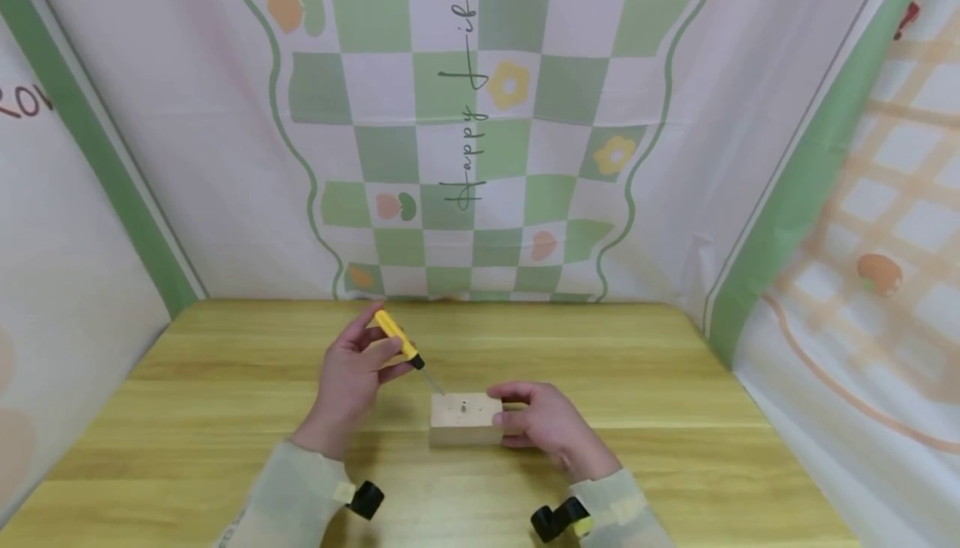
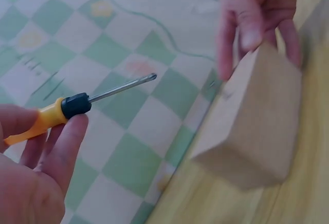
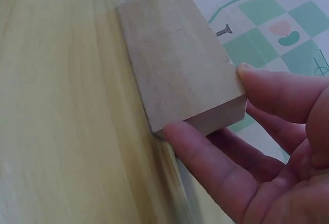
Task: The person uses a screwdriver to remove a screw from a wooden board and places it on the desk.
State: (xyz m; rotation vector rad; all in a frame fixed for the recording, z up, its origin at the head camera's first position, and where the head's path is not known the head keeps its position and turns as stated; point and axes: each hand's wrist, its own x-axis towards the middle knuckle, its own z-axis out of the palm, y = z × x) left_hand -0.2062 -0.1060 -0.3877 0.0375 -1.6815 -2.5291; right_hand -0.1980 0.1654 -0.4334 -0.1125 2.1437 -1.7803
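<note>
My left hand [image 1: 352, 373] grips a screwdriver [image 1: 394, 334] by its yellow handle, the shaft slanting down to the right. In the left wrist view the steel tip of the screwdriver [image 2: 123, 88] is bare and apart from the wood. A pale wooden block [image 1: 467, 434] sits on the table in front of me. From its top face a screw [image 1: 464, 405] sticks up, partly sunk in; the right wrist view shows the threads of the screw [image 3: 224, 30] above the surface. My right hand [image 1: 551, 424] holds the block's right end between thumb and fingers.
The wooden table [image 1: 637, 381] extends around the block on all sides. A white and green checked curtain [image 1: 442, 156] hangs behind its far edge, with more printed cloth [image 1: 862, 281] on the right. Each sleeve carries a small black wrist camera [image 1: 366, 500].
</note>
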